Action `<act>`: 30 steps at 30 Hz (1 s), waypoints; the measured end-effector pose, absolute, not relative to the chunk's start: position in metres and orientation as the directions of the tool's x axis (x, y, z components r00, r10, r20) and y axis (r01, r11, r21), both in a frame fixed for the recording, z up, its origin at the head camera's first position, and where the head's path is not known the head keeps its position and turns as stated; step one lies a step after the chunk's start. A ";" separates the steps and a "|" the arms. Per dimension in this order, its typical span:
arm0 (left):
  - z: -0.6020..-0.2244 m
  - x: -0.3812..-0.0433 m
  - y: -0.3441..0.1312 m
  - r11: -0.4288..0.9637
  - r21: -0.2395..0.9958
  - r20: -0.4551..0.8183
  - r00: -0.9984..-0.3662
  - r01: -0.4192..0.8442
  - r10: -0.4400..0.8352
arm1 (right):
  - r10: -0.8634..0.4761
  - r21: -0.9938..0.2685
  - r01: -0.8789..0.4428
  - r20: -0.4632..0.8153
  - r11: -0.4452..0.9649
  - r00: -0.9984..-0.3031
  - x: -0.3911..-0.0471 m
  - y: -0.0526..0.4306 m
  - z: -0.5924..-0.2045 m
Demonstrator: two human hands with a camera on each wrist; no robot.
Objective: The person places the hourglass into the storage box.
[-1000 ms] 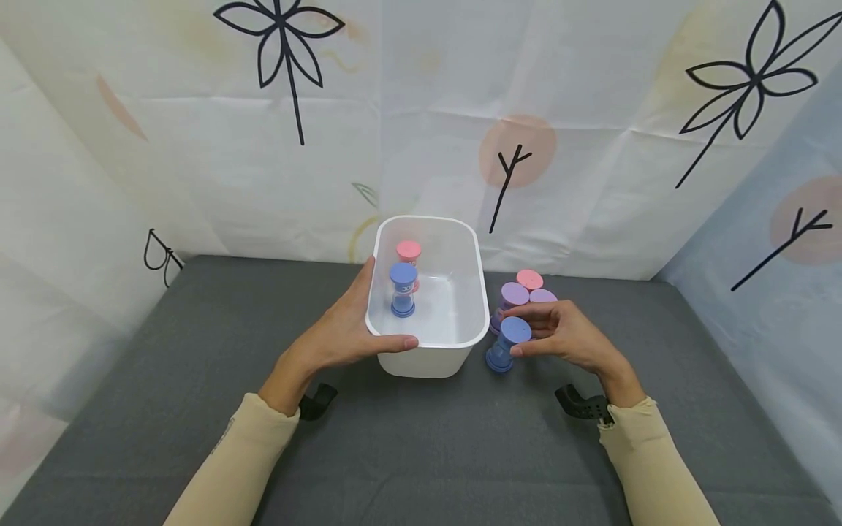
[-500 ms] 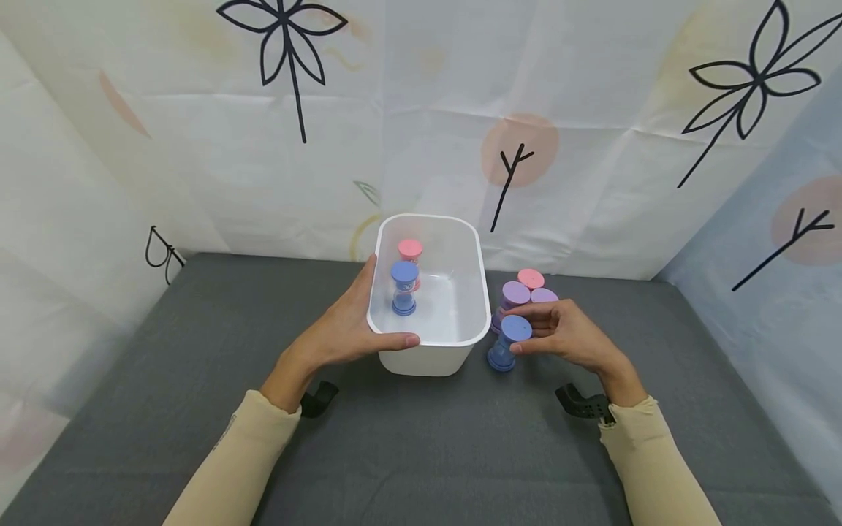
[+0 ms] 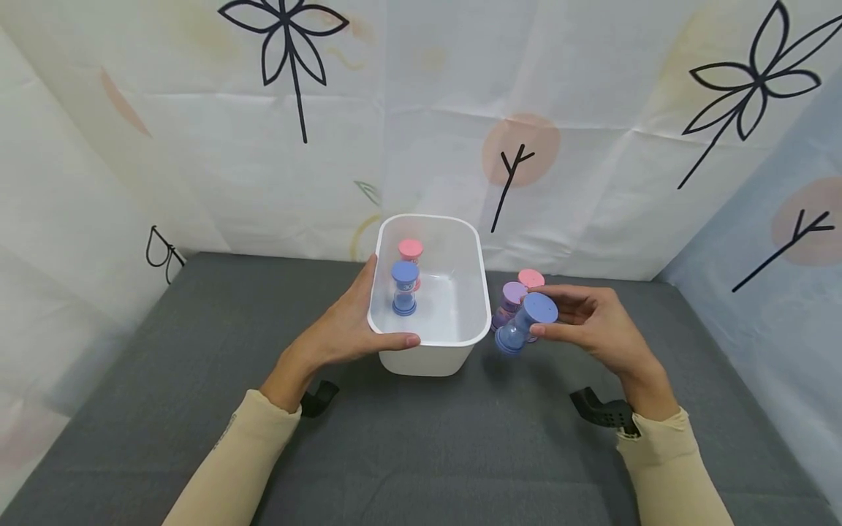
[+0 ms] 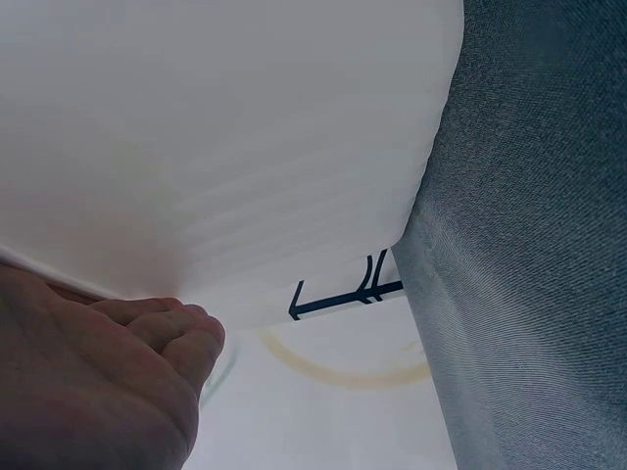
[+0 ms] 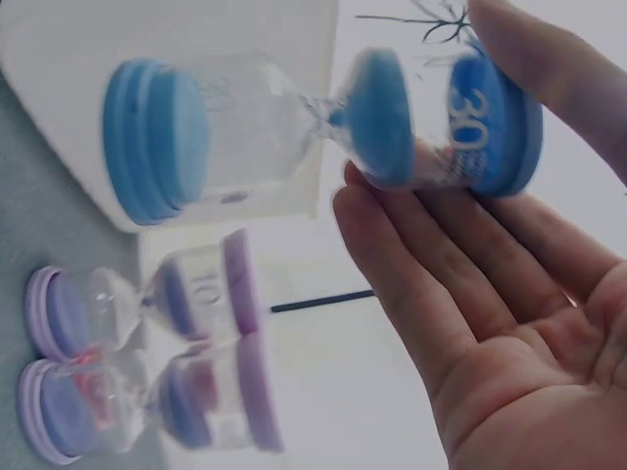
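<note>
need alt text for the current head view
A right hand holds a tilted blue sand timer beside a white bin, whose near left corner a left hand touches. A pink timer and second blue timer stand inside; a purple timer and another pink timer show behind the held one.

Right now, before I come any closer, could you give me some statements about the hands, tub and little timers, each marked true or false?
1. The right hand holds a clear hourglass timer with blue ends. True.
2. That held timer stands upright on the dark grey cloth. False: it is tilted and raised off the dark grey cloth.
3. The left hand touches the white, round-cornered tub. True.
4. The tub contains three purple-capped timers. False: it contains one blue-capped timer and one pink-capped timer.
5. A second pink-capped timer is outside the tub. True.
</note>
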State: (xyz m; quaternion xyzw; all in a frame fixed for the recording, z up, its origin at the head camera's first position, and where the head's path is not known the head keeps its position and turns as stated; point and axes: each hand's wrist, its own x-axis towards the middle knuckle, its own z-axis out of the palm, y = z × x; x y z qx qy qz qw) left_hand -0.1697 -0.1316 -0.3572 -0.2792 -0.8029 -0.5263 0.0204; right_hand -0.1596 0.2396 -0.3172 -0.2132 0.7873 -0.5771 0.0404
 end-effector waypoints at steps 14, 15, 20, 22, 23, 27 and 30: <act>-0.325 -0.149 -0.128 0.278 0.857 0.288 -0.851 0.433 0.439 | -0.221 -0.881 -0.468 0.472 -0.075 -0.853 -0.147 0.229 -0.302; -0.324 -0.148 -0.127 0.287 0.854 0.285 -0.853 0.433 0.438 | -0.219 -0.875 -0.475 0.483 -0.088 -0.848 -0.146 0.228 -0.301; -0.322 -0.147 -0.127 0.305 0.843 0.291 -0.854 0.442 0.432 | -0.201 -0.860 -0.495 0.510 -0.123 -0.836 -0.143 0.222 -0.298; -0.323 -0.147 -0.127 0.312 0.842 0.289 -0.856 0.440 0.428 | -0.186 -0.860 -0.492 0.510 -0.136 -0.840 -0.142 0.219 -0.297; -0.323 -0.147 -0.127 0.313 0.841 0.289 -0.857 0.440 0.427 | -0.186 -0.859 -0.489 0.511 -0.150 -0.840 -0.142 0.216 -0.296; -0.323 -0.147 -0.126 0.319 0.839 0.289 -0.858 0.441 0.425 | -0.196 -0.857 -0.472 0.508 -0.204 -0.838 -0.143 0.205 -0.290; -0.323 -0.147 -0.127 0.319 0.837 0.293 -0.856 0.444 0.425 | -0.221 -0.862 -0.458 0.500 -0.216 -0.837 -0.146 0.193 -0.284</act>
